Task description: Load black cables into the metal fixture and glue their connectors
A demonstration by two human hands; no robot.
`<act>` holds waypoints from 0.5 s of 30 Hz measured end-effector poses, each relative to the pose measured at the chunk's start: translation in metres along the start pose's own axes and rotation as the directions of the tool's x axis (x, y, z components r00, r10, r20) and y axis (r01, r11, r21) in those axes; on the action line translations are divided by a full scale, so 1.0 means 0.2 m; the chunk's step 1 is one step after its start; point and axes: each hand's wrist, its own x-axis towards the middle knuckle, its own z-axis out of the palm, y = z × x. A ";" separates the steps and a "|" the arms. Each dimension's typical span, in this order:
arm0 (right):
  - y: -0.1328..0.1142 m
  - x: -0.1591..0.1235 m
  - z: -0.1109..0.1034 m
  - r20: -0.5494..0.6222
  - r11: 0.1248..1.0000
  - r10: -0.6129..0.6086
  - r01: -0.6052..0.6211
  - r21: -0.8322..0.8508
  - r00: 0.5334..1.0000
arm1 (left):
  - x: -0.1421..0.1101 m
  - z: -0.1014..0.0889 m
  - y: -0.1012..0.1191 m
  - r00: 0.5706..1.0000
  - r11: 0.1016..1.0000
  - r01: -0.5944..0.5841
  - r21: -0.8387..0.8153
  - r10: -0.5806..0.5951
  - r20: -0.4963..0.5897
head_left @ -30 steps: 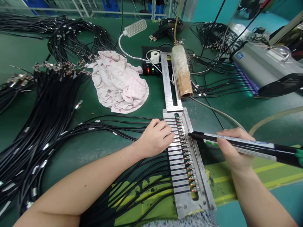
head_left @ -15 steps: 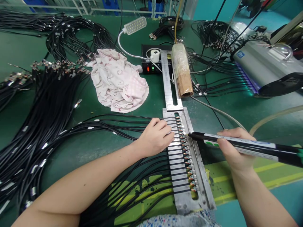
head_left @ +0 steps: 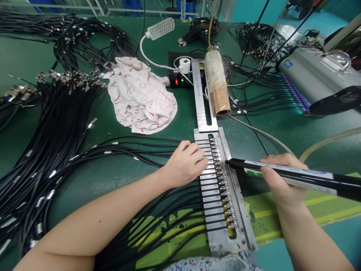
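Note:
My left hand [head_left: 187, 164] lies over the upper part of a slotted metal fixture [head_left: 213, 203], its fingers curled down onto a black cable [head_left: 141, 155]; the fingertips are partly hidden. Several such cables cross the fixture side by side, their stripped ends with small metal connectors [head_left: 224, 194] lined up over the slot. My right hand [head_left: 283, 180] is closed round a thick black pen-shaped tool [head_left: 293, 175] with a white label. Its fine tip points left, close to a connector just right of my left fingertips; whether it touches I cannot tell.
A crumpled printed cloth [head_left: 141, 98] and a gooseneck lamp [head_left: 160, 29] are beyond my left hand. Bundled cables [head_left: 67, 120] cover the left side. A wrapped roll [head_left: 217, 82] lies by the fixture's far end. At right, a grey machine [head_left: 318, 79] glows violet over more cables.
The pen-shaped tool and my right hand have shifted very slightly to the right. My left hand and the cables look unmoved.

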 end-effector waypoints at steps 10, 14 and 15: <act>0.01 -0.01 -0.01 0.015 1.000 0.017 -0.017 0.003 1.000 | 0.00 0.00 0.00 1.000 1.000 -0.003 -0.003 0.003 -0.003; 0.02 -0.02 -0.01 0.007 0.999 0.030 -0.030 0.023 1.000 | 0.00 0.00 0.00 1.000 1.000 -0.010 -0.003 0.010 -0.011; 0.02 -0.02 -0.01 -0.010 0.999 0.031 -0.031 0.033 0.999 | 0.00 0.00 0.00 1.000 1.000 -0.010 -0.003 0.010 -0.013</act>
